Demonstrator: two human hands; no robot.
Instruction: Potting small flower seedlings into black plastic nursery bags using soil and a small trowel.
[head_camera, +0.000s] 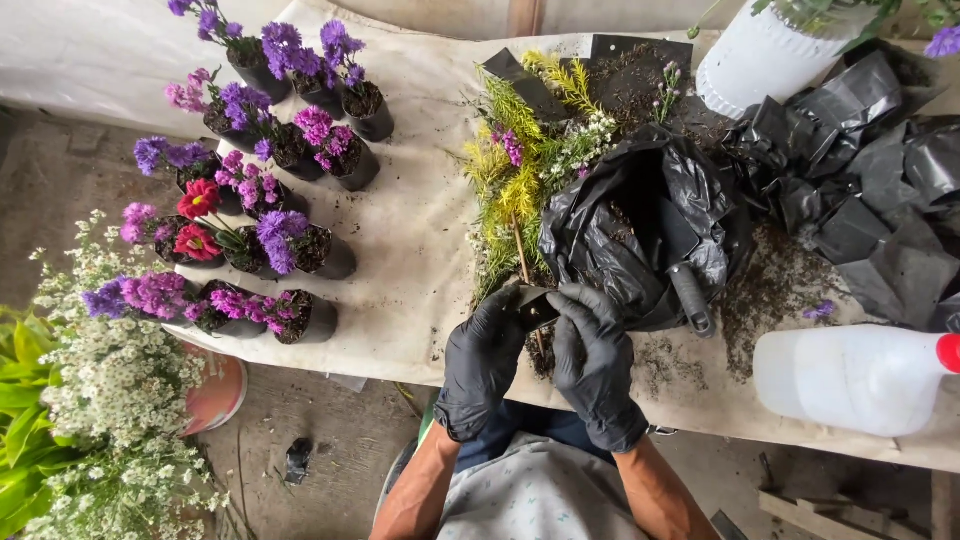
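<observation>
My left hand and my right hand, both in black gloves, together hold a small black plastic pot at the table's near edge. A thin stem with yellow-green foliage rises from the pot and lies across the table. Just beyond my right hand sits an open black bag of soil with a trowel's dark handle sticking out.
Several small black pots of purple, pink and red flowers stand on the beige cloth-covered table at left. A white spray bottle lies at right, empty black bags and a white pot behind. White flowers grow below left.
</observation>
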